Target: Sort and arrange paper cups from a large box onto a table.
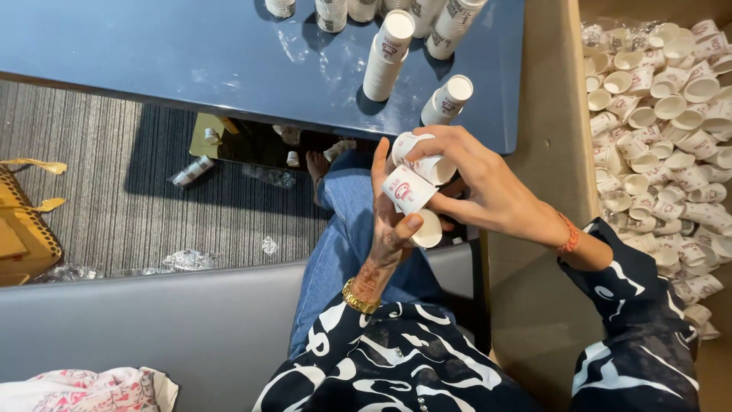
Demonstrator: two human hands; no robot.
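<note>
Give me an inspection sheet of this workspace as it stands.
Surface: dark blue table, glossy.
Job's things: small white paper cups held over the lap; cup stacks standing on the table.
Clutter: wrappers and a fallen stack on the striped carpet.
Hands: left hand under the cups, right hand gripping from above; both shut on cups.
Cables: nothing seen.
Surroundings: cardboard box holding loose cups at right; grey seat; yellow bag at left.
</note>
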